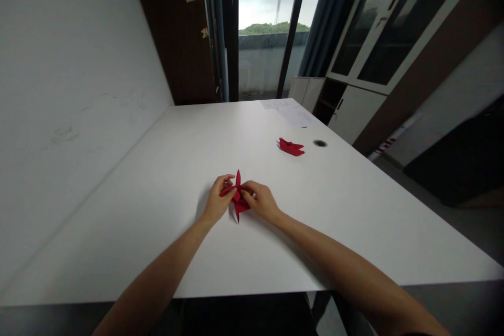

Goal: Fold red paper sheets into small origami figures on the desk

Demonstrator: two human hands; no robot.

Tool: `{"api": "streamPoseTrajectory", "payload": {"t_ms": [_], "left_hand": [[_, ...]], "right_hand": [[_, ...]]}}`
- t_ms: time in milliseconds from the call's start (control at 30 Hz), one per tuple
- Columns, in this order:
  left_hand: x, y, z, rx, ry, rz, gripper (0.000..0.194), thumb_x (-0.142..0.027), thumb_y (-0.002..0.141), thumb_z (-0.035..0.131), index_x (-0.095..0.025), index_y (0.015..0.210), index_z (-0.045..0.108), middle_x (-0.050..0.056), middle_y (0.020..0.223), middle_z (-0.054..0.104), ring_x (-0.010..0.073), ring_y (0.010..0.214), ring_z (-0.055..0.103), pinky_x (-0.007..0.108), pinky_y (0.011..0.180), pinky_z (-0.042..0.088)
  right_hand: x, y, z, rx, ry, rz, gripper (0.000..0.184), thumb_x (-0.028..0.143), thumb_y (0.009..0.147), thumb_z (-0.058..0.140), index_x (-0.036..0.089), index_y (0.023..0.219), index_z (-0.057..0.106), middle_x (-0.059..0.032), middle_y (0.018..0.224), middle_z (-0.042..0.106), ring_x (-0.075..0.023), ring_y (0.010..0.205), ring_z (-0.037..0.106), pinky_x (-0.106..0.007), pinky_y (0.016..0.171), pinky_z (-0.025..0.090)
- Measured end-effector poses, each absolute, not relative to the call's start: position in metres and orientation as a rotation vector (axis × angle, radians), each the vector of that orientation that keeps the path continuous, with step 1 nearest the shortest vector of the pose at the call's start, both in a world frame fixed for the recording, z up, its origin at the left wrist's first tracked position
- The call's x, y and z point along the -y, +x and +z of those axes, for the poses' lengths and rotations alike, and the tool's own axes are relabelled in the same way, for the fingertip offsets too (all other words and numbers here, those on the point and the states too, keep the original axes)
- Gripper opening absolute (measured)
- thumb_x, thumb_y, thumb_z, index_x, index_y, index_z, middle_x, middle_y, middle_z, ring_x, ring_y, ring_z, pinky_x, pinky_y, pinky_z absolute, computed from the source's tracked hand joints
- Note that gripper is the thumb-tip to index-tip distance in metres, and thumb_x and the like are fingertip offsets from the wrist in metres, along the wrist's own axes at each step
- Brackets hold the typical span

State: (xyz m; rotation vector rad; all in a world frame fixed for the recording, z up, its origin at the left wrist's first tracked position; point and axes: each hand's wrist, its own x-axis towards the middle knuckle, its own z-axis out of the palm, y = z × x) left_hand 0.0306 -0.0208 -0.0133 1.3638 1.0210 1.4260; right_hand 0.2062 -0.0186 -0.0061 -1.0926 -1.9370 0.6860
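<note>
Between my two hands is a piece of red folded paper [238, 207] with pointed flaps, one sticking up away from me and one pointing down toward me. My left hand [219, 197] grips its left side, with the thumb on top near the centre. My right hand [260, 198] pinches its right side with thumb and index finger. Parts of the paper are hidden under the fingers of both hands. A second red folded paper piece [291, 147] lies farther off on the right, touched by neither hand.
The white table [157, 168] runs along a wall [79, 89] on the left. A round cable hole [320, 143] lies near its right edge. White paper sheets [293, 115] rest at the far right corner. A cabinet [362, 110] stands beyond the right edge, and a window [268, 37] is behind.
</note>
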Motion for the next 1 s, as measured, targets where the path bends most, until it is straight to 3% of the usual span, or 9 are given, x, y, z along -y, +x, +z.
{"api": "streamPoseTrajectory", "payload": {"t_ms": [167,400,633,867,1000], "left_hand": [[0.016,0.030,-0.021,-0.848,1.196,1.325,0.049,-0.014,0.073,0.071,-0.022,0.120,0.059,0.001,0.094,0.058,0.0104,0.075,0.056,0.020,0.066,0.044],[0.010,0.026,-0.020,-0.776,0.887,1.291,0.034,-0.024,0.076,0.073,-0.018,0.109,0.064,0.004,0.100,0.066,0.0129,0.083,0.059,0.023,0.073,0.045],[0.005,0.019,-0.027,-0.825,0.782,1.307,0.016,-0.022,0.074,0.073,-0.015,0.084,0.063,0.001,0.082,0.065,0.0124,0.075,0.057,0.022,0.070,0.043],[0.004,0.023,-0.026,-0.825,0.574,1.415,0.017,-0.022,0.073,0.073,-0.018,0.077,0.057,-0.001,0.077,0.063,0.0126,0.072,0.058,0.024,0.071,0.046],[-0.002,0.022,-0.028,-0.871,0.374,1.512,0.014,-0.022,0.076,0.069,-0.020,0.087,0.060,0.002,0.092,0.069,0.0169,0.081,0.064,0.030,0.079,0.050]], "right_hand": [[0.011,0.209,-0.010,1.689,-1.055,1.005,0.017,0.029,0.089,0.051,0.018,0.084,0.063,-0.0004,0.073,0.064,-0.0150,0.067,0.057,-0.026,0.063,0.042],[-0.007,0.220,-0.021,1.510,-0.967,1.260,0.024,0.040,0.087,0.057,0.018,0.080,0.055,0.0000,0.075,0.059,-0.0140,0.066,0.050,-0.026,0.062,0.039],[-0.010,0.226,-0.027,1.617,-0.970,1.295,0.031,0.047,0.088,0.060,0.018,0.081,0.054,0.0011,0.073,0.056,-0.0131,0.064,0.047,-0.025,0.058,0.035],[-0.007,0.222,-0.021,1.507,-1.005,1.303,0.035,0.051,0.086,0.062,0.018,0.078,0.054,0.0011,0.072,0.054,-0.0133,0.064,0.046,-0.025,0.059,0.034],[-0.007,0.219,-0.024,1.289,-0.945,1.429,0.039,0.055,0.082,0.065,0.018,0.077,0.052,0.0018,0.070,0.052,-0.0123,0.061,0.043,-0.025,0.056,0.031]]}}
